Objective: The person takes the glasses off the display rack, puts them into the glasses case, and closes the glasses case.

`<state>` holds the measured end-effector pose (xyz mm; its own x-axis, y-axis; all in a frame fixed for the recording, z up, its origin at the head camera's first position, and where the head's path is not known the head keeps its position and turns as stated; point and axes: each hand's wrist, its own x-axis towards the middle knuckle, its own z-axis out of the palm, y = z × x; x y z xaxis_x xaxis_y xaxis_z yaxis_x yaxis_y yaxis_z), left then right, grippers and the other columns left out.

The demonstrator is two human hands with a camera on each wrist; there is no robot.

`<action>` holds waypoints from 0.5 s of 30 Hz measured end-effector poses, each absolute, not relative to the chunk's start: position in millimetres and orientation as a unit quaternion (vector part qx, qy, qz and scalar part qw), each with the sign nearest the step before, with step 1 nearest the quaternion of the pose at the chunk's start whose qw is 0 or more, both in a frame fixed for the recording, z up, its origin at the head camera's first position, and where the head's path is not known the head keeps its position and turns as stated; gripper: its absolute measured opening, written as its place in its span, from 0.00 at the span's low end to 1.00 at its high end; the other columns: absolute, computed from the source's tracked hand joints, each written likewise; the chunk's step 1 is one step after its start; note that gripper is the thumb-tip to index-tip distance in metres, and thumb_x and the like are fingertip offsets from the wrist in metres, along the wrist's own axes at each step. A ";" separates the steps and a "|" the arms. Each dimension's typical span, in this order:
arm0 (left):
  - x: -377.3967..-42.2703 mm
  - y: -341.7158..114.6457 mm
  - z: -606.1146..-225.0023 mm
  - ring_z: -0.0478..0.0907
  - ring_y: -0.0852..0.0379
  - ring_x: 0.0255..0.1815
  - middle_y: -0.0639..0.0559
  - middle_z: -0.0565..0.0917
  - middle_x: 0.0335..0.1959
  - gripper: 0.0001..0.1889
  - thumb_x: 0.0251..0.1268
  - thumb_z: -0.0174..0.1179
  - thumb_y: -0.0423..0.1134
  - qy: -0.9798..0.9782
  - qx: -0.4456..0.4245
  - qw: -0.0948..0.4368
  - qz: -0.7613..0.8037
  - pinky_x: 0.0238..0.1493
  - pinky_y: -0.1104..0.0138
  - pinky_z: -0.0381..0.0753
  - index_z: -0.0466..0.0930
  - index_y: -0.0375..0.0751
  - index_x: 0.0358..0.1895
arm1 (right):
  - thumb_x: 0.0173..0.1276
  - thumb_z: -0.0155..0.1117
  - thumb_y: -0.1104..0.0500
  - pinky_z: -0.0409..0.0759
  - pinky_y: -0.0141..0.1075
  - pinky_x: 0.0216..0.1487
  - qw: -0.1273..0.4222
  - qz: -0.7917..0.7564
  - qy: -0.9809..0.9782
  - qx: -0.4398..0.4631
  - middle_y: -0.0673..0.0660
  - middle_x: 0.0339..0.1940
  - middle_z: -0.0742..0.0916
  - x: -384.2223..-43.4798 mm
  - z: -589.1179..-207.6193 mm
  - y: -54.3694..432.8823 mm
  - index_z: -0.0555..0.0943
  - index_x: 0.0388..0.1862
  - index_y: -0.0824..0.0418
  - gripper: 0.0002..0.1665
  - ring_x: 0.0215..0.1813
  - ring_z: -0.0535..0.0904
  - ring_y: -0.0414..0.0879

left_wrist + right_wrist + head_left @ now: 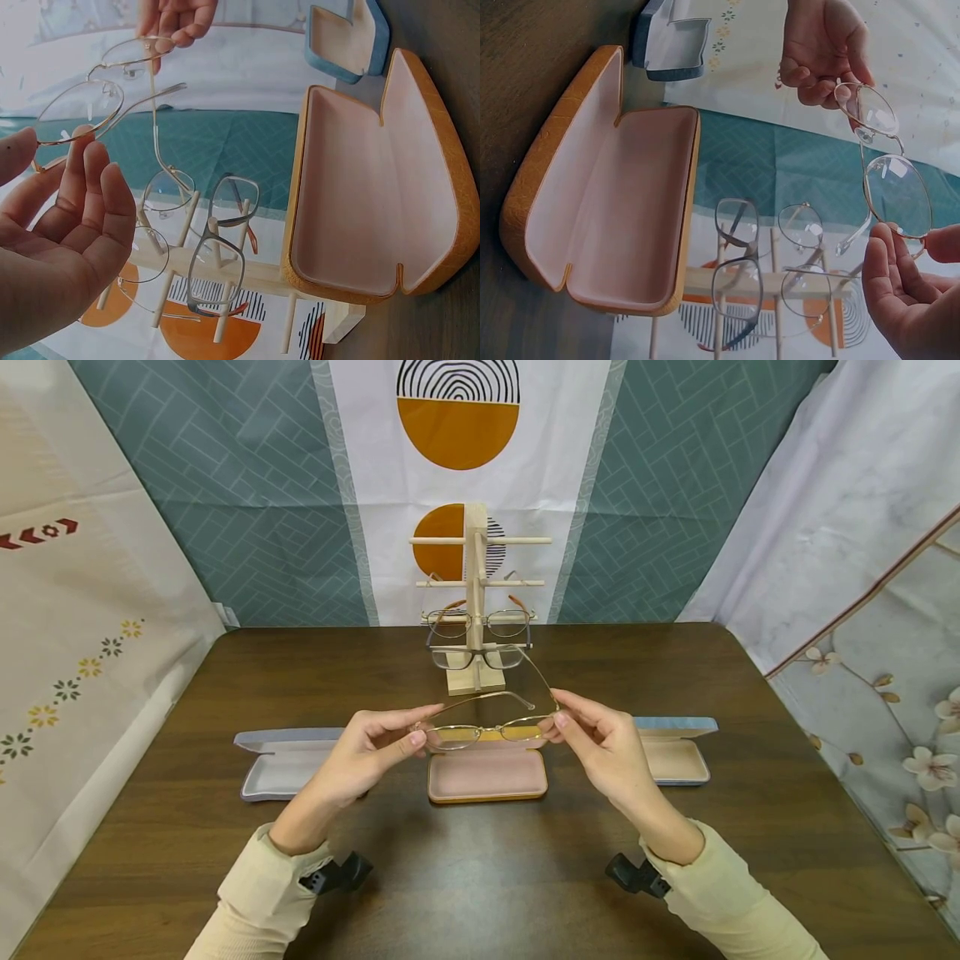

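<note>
Thin gold-rimmed eyeglasses [489,729] are held up in both hands, temples unfolded and pointing away toward the rack. My left hand [375,750] pinches the left hinge corner between thumb and fingers. At the opposite corner my right hand [603,743] does the same. Below them on the table lies an orange glasses case [487,777], its lid raised and its pink lining bare; in the left wrist view the orange case [341,195] appears large at the right. Behind the held pair stands a wooden display rack [476,560] with dark-framed glasses [480,657] and round wire-framed glasses [506,623] on its pegs.
An open grey-blue case [281,772] lies left of the orange one, partly behind my left forearm. On the right is an open blue case [678,756] with a beige lining. The dark wooden table [480,868] meets patterned cloth hangings at the back and sides.
</note>
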<state>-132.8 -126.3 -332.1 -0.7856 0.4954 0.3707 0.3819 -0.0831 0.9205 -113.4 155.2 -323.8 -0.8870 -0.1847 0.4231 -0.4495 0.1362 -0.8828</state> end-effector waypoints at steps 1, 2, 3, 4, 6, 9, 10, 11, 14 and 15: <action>-132.7 -126.2 -331.9 0.80 0.58 0.35 0.47 0.84 0.33 0.19 0.63 0.53 0.27 0.676 0.324 0.043 0.660 0.37 0.68 0.79 0.67 0.18 0.54 | 0.65 0.51 0.74 0.79 0.30 0.39 0.106 0.621 -0.747 0.212 0.71 0.32 0.83 -113.4 -323.7 155.3 0.71 0.54 0.78 0.18 0.34 0.81 0.40; -132.7 -126.1 -331.8 0.80 0.58 0.35 0.47 0.84 0.33 0.19 0.62 0.54 0.27 0.676 0.324 0.043 0.660 0.37 0.68 0.79 0.67 0.18 0.54 | 0.65 0.51 0.74 0.79 0.30 0.39 0.106 0.621 -0.747 0.212 0.71 0.32 0.83 -113.4 -323.6 155.4 0.71 0.54 0.78 0.18 0.34 0.81 0.40; -132.6 -126.1 -331.7 0.80 0.57 0.35 0.47 0.84 0.33 0.19 0.62 0.54 0.27 0.677 0.324 0.043 0.659 0.37 0.68 0.79 0.67 0.18 0.54 | 0.65 0.51 0.74 0.79 0.30 0.39 0.105 0.621 -0.747 0.211 0.71 0.32 0.83 -113.4 -323.5 155.4 0.71 0.55 0.78 0.18 0.34 0.81 0.40; -132.5 -126.1 -331.7 0.80 0.57 0.35 0.49 0.84 0.33 0.19 0.62 0.53 0.27 0.677 0.324 0.043 0.659 0.37 0.68 0.79 0.68 0.18 0.54 | 0.65 0.51 0.73 0.79 0.30 0.39 0.104 0.620 -0.748 0.211 0.70 0.32 0.83 -113.4 -323.4 155.5 0.71 0.55 0.78 0.18 0.34 0.81 0.40; -132.3 -126.2 -331.6 0.80 0.57 0.35 0.50 0.84 0.33 0.19 0.62 0.53 0.26 0.677 0.324 0.043 0.659 0.37 0.68 0.79 0.68 0.17 0.54 | 0.65 0.51 0.73 0.79 0.31 0.39 0.102 0.619 -0.750 0.210 0.70 0.32 0.83 -113.5 -323.3 155.4 0.71 0.55 0.77 0.18 0.34 0.81 0.41; -132.0 -126.4 -331.5 0.80 0.57 0.35 0.50 0.84 0.33 0.18 0.62 0.53 0.26 0.678 0.325 0.043 0.658 0.37 0.67 0.79 0.68 0.18 0.54 | 0.65 0.52 0.73 0.80 0.33 0.39 0.100 0.618 -0.752 0.208 0.69 0.32 0.83 -113.6 -323.0 155.4 0.71 0.55 0.77 0.19 0.34 0.81 0.41; -132.0 -126.4 -331.4 0.80 0.57 0.35 0.48 0.84 0.33 0.18 0.62 0.53 0.26 0.679 0.326 0.043 0.657 0.37 0.67 0.79 0.69 0.18 0.54 | 0.65 0.52 0.73 0.80 0.33 0.39 0.100 0.617 -0.752 0.207 0.69 0.32 0.83 -113.6 -323.0 155.3 0.71 0.55 0.77 0.19 0.34 0.81 0.41; -132.0 -126.4 -331.3 0.80 0.57 0.35 0.46 0.83 0.33 0.18 0.62 0.53 0.26 0.680 0.326 0.043 0.655 0.37 0.67 0.79 0.69 0.18 0.54 | 0.65 0.52 0.73 0.80 0.33 0.39 0.099 0.618 -0.752 0.207 0.69 0.32 0.83 -113.6 -323.0 155.3 0.71 0.55 0.77 0.19 0.34 0.81 0.41; -132.1 -126.4 -331.5 0.80 0.58 0.36 0.41 0.83 0.33 0.17 0.63 0.52 0.26 0.683 0.330 0.042 0.650 0.37 0.67 0.79 0.69 0.18 0.53 | 0.65 0.51 0.73 0.80 0.32 0.39 0.099 0.618 -0.752 0.207 0.69 0.32 0.83 -113.4 -322.7 155.3 0.71 0.55 0.77 0.18 0.34 0.81 0.41; -132.2 -126.4 -331.6 0.80 0.58 0.36 0.41 0.83 0.33 0.17 0.63 0.52 0.26 0.684 0.332 0.040 0.649 0.37 0.67 0.79 0.69 0.18 0.53 | 0.65 0.51 0.73 0.80 0.32 0.39 0.098 0.617 -0.753 0.206 0.69 0.32 0.83 -113.4 -322.6 155.4 0.71 0.55 0.77 0.18 0.34 0.81 0.41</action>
